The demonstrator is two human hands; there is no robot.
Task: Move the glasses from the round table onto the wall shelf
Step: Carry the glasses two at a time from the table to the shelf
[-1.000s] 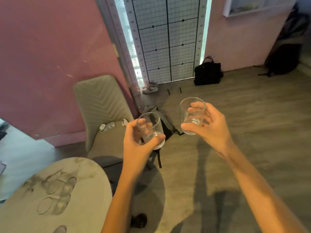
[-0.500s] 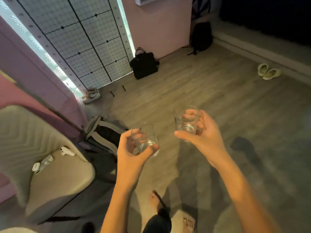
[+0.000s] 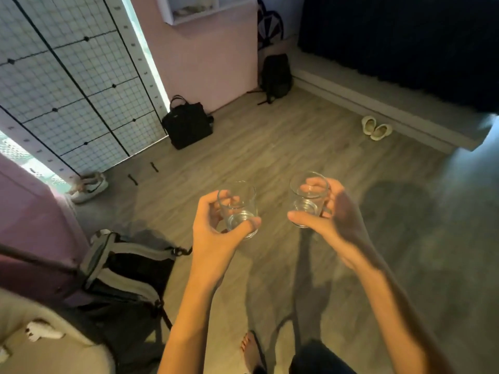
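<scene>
a glass [image 3: 239, 209] in each hand [image 3: 216, 233]

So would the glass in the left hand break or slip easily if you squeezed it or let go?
The glass looks like clear, thin-walled glass, so it would probably crack if dropped on the hard floor. Its smooth sides may be slippery; the left hand wraps fingers and thumb around it. It looks empty, so likely light.

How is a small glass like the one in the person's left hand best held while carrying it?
Round the lower wall, from the side, as the left hand does: thumb across the near side by the thick base, fingers behind. The glass is a short, straight-sided tumbler held upright, so a side grip keeps its open rim clear for setting it down.
</scene>
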